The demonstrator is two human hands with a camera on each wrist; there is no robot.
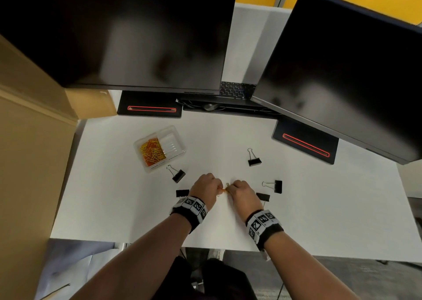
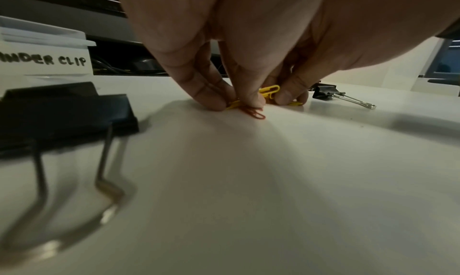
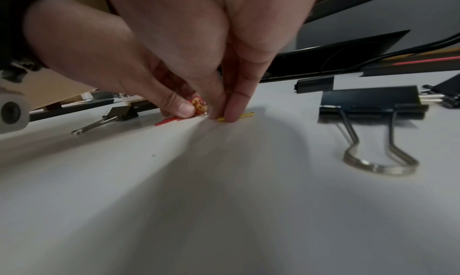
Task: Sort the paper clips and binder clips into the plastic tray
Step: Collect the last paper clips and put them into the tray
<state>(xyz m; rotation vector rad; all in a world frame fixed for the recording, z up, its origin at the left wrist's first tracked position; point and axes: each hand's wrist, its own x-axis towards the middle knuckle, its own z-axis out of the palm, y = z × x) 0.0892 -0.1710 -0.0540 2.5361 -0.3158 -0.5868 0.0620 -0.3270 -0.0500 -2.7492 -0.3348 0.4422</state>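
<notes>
Both hands meet at the middle of the white desk over a small bunch of red and yellow paper clips (image 1: 222, 190). My left hand (image 2: 234, 102) pinches red and yellow paper clips (image 2: 251, 111) against the desk. Right beside it, my right hand (image 3: 224, 117) pinches a yellow paper clip (image 3: 246, 115) with thumb and forefinger. The clear plastic tray (image 1: 180, 139) lies to the far left; its left compartment holds several paper clips (image 1: 151, 151), and the other side bears a "BINDER CLIP" label (image 2: 44, 61). Several black binder clips (image 1: 178, 174) lie scattered around the hands.
Binder clips lie close to each wrist: one by the left (image 2: 67, 110), one by the right (image 3: 373, 102). Two dark monitors (image 1: 137, 37) on black bases (image 1: 149, 107) stand at the back, with a keyboard (image 1: 235, 89) between them. A cardboard box (image 1: 34, 117) borders the desk's left side.
</notes>
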